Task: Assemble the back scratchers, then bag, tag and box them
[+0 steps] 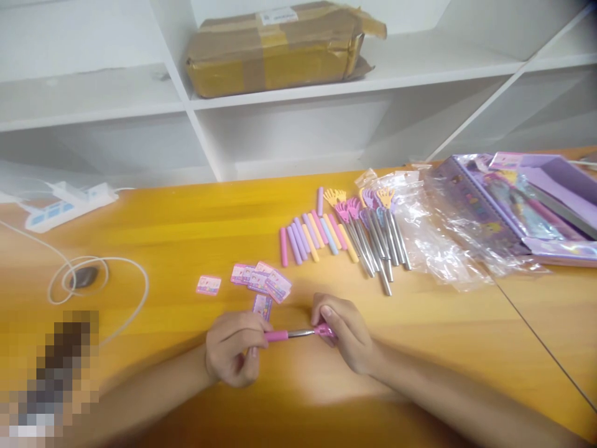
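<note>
My left hand is closed round a pink handle sleeve, which meets the metal rod of a back scratcher. At the other end, my right hand grips the scratcher's pink hand-shaped head, partly covering it. The back scratcher lies level between my hands, just above the table. Beyond my left hand, small printed cards overlap in a loose pile, and a single card lies left of them. Further back rest several coloured handle sleeves and a heap of metal back scratchers with coloured heads.
Clear plastic bags lie right of the scratchers, against an open purple box with packaged items inside. A white power strip and a looped cable are at left. White shelving behind holds a taped carton.
</note>
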The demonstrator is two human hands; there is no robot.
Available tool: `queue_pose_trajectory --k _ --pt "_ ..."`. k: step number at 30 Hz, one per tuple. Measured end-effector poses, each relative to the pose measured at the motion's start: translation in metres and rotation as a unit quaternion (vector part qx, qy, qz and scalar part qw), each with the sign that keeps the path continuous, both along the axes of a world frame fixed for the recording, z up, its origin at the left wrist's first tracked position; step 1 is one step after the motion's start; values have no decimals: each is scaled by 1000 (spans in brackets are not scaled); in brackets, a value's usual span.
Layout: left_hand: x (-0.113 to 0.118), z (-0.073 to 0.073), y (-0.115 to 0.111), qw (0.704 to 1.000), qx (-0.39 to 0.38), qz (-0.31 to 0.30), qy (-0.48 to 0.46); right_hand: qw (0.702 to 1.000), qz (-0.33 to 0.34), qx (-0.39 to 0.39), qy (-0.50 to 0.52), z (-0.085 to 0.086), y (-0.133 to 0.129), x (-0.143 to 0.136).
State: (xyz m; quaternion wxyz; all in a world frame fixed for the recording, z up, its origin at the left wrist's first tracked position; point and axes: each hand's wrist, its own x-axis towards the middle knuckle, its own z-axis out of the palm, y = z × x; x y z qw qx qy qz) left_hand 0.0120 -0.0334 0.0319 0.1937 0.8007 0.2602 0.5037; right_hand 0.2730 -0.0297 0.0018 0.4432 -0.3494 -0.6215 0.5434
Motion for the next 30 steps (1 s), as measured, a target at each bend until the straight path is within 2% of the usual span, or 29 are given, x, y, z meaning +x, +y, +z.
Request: queue_pose_trajectory --k 4,8,10,12,14,17,23,27,30 --pt "2 -2 -2 1000 3 -3 0 1000 -1 2 -5 -2 -1 0" --pt "-5 -2 4 1000 4 -16 25 997 48 -60 16 -2 8 2" --pt "-10 -2 12 999 1 2 45 993 89 -82 -1 0 16 4" --pt "-14 -3 20 998 -32 42 46 990 110 -73 -41 1 24 7" --pt "-17 -6 27 993 -93 67 24 990 109 -56 -66 1 27 9" --pt "-17 -13 33 987 -150 57 -3 993 94 -22 -66 0 28 13" --pt "-18 -19 37 986 -141 30 87 989 67 103 -78 7 42 27" --pt "-17 -14 38 985 -115 1 128 969 76 194 -131 6 51 35" --pt "-19 -3 38 976 -77 9 202 958 26 237 -157 6 51 35"
